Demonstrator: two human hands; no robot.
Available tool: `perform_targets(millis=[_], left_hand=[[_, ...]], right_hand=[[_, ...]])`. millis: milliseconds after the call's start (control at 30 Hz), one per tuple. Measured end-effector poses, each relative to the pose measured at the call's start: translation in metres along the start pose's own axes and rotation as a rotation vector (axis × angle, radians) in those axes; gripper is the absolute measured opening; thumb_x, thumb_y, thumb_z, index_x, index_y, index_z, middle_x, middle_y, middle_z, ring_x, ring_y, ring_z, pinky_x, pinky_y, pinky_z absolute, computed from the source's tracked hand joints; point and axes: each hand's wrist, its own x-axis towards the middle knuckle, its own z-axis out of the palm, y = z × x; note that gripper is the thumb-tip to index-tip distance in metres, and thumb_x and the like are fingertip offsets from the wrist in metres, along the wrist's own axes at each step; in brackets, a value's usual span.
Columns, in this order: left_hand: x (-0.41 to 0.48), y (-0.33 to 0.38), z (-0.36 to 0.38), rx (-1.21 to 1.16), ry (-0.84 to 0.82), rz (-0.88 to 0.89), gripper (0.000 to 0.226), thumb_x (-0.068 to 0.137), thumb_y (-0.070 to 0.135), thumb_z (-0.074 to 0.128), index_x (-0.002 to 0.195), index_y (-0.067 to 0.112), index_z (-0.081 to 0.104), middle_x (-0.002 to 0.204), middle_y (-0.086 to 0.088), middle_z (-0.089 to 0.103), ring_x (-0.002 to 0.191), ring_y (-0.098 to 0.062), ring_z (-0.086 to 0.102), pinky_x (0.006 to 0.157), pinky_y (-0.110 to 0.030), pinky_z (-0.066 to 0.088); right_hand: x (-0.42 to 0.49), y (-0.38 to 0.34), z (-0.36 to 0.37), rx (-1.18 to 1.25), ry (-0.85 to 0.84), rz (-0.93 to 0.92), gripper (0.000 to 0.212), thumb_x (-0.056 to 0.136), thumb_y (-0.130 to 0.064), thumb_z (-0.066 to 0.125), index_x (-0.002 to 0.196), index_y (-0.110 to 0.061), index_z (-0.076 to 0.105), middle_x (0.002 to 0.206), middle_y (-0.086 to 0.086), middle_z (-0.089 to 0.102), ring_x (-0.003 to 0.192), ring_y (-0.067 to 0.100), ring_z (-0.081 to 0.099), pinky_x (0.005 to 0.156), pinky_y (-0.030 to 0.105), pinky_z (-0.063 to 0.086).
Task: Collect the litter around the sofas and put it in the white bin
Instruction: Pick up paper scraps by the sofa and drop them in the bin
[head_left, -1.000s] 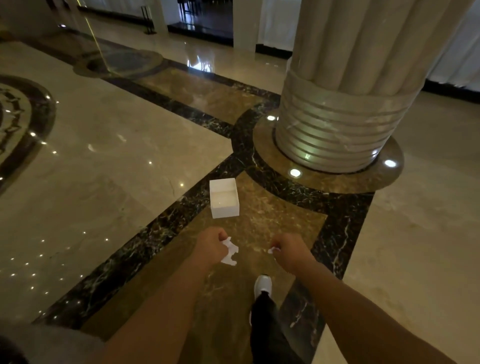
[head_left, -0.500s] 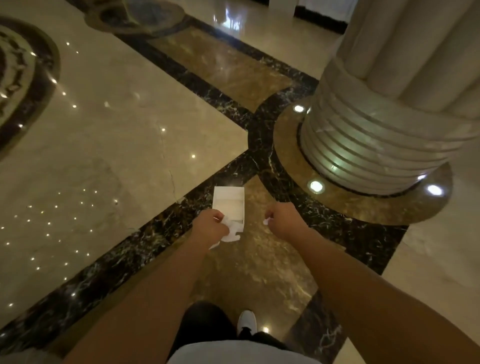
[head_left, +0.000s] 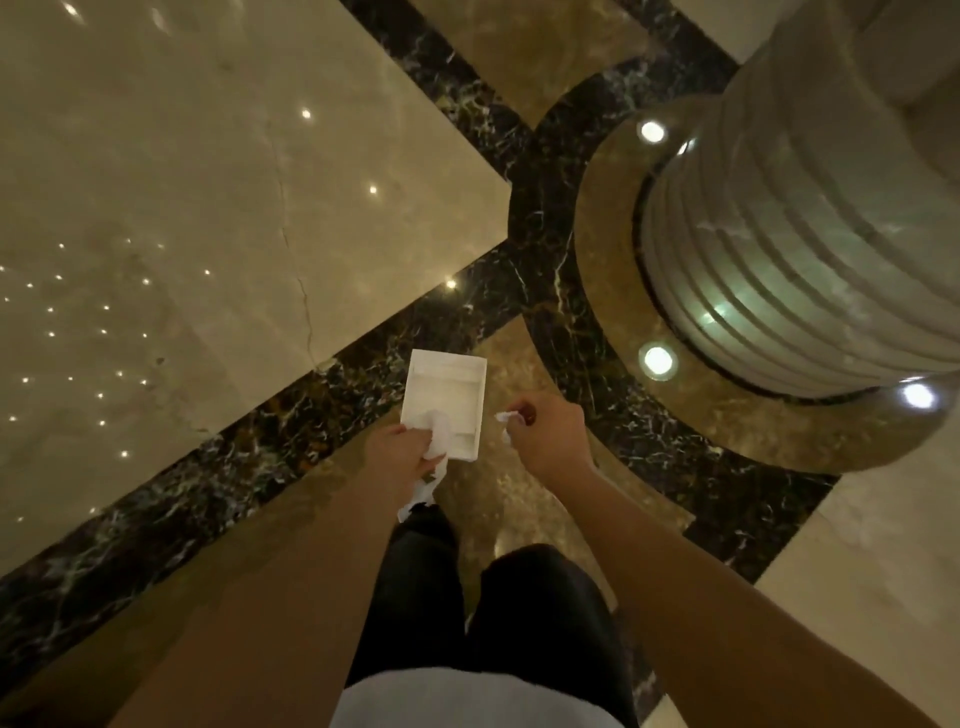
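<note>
The white bin is a small open rectangular box standing on the marble floor just in front of my feet. My left hand is shut on a crumpled strip of white paper that hangs down past the bin's near left corner. My right hand is just right of the bin, shut on a small white paper scrap that sticks out by the thumb. Whatever lies inside the bin's near end is partly hidden by my left hand and its paper.
A large ribbed stone column rises at the right on a round brown marble ring with floor lights. Dark veined marble bands cross the polished beige floor. My legs in dark trousers are below the hands.
I have stepped up to the bin, which now lies right under my hands. Both hands moved forward over and beside it, still holding their paper.
</note>
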Motion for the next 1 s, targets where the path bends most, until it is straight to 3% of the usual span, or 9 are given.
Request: perform_targets(millis=[100, 167, 233, 333, 467, 567, 667, 800, 1000], left_hand=[[0.048, 0.019, 0.018, -0.045, 0.026, -0.039, 0.038, 0.090, -0.003, 0.052, 0.127, -0.007, 0.049, 0.122, -0.023, 0.059, 0.082, -0.023, 0.064, 0.069, -0.033, 0.057], [0.092, 0.013, 0.029, -0.069, 0.063, -0.067, 0.037, 0.091, -0.001, 0.051, 0.127, -0.009, 0.048, 0.121, -0.025, 0.059, 0.092, -0.029, 0.064, 0.082, -0.040, 0.057], [0.140, -0.002, 0.039, -0.079, 0.065, -0.083, 0.036, 0.090, -0.005, 0.050, 0.124, -0.013, 0.048, 0.109, -0.024, 0.061, 0.084, -0.020, 0.066, 0.076, -0.033, 0.058], [0.222, -0.024, 0.061, -0.131, 0.122, -0.076, 0.037, 0.091, -0.007, 0.047, 0.126, -0.017, 0.043, 0.098, -0.018, 0.061, 0.073, -0.013, 0.065, 0.062, -0.020, 0.055], [0.367, -0.073, 0.092, -0.272, 0.181, -0.081, 0.041, 0.093, -0.001, 0.051, 0.130, -0.015, 0.042, 0.124, -0.031, 0.056, 0.080, -0.025, 0.063, 0.068, -0.022, 0.056], [0.452, -0.105, 0.099, -0.403, 0.251, -0.153, 0.049, 0.093, 0.021, 0.058, 0.133, -0.002, 0.043, 0.113, -0.013, 0.059, 0.090, -0.019, 0.064, 0.073, -0.030, 0.059], [0.503, -0.116, 0.096, -0.565, 0.232, -0.217, 0.047, 0.093, 0.028, 0.057, 0.133, 0.006, 0.045, 0.115, -0.011, 0.056, 0.102, -0.027, 0.061, 0.071, -0.036, 0.059], [0.519, -0.115, 0.080, -0.617, 0.226, -0.267, 0.045, 0.092, 0.021, 0.061, 0.132, 0.008, 0.046, 0.129, -0.015, 0.049, 0.112, -0.035, 0.053, 0.071, -0.043, 0.056], [0.413, -0.061, 0.036, -0.661, 0.113, -0.236, 0.036, 0.100, 0.022, 0.044, 0.134, 0.011, 0.044, 0.142, -0.015, 0.043, 0.118, -0.031, 0.052, 0.081, -0.039, 0.051]], right_hand=[[0.070, 0.003, 0.019, 0.110, -0.081, 0.114, 0.009, 0.087, -0.016, 0.060, 0.088, -0.016, 0.069, 0.074, -0.003, 0.065, 0.066, 0.011, 0.063, 0.058, 0.020, 0.051], [0.116, 0.017, 0.043, 0.167, -0.164, 0.162, 0.007, 0.084, -0.011, 0.059, 0.084, -0.015, 0.065, 0.072, -0.002, 0.063, 0.067, 0.017, 0.064, 0.059, 0.026, 0.053], [0.167, 0.042, 0.080, 0.152, -0.208, 0.164, 0.008, 0.084, -0.014, 0.059, 0.080, -0.019, 0.064, 0.076, -0.001, 0.066, 0.073, 0.020, 0.066, 0.067, 0.035, 0.057], [0.238, 0.081, 0.144, 0.187, -0.235, 0.182, 0.008, 0.087, -0.018, 0.058, 0.083, -0.019, 0.066, 0.076, -0.003, 0.065, 0.071, 0.017, 0.066, 0.068, 0.037, 0.060], [0.328, 0.160, 0.257, 0.256, -0.265, 0.258, 0.011, 0.086, -0.019, 0.055, 0.083, -0.028, 0.060, 0.084, -0.004, 0.064, 0.084, 0.020, 0.064, 0.078, 0.045, 0.057], [0.367, 0.210, 0.324, 0.323, -0.283, 0.331, 0.025, 0.089, -0.018, 0.052, 0.109, -0.029, 0.062, 0.109, -0.008, 0.062, 0.101, 0.017, 0.062, 0.087, 0.039, 0.055], [0.384, 0.238, 0.358, 0.363, -0.299, 0.365, 0.043, 0.092, -0.013, 0.047, 0.132, -0.029, 0.051, 0.137, -0.004, 0.053, 0.116, 0.009, 0.051, 0.095, 0.027, 0.045], [0.386, 0.247, 0.363, 0.366, -0.256, 0.397, 0.046, 0.093, -0.011, 0.043, 0.136, -0.029, 0.046, 0.142, -0.004, 0.049, 0.121, 0.021, 0.055, 0.100, 0.041, 0.046], [0.340, 0.148, 0.289, 0.254, -0.244, 0.302, 0.036, 0.091, -0.021, 0.052, 0.126, -0.026, 0.056, 0.121, -0.004, 0.061, 0.107, 0.012, 0.056, 0.092, 0.031, 0.047]])
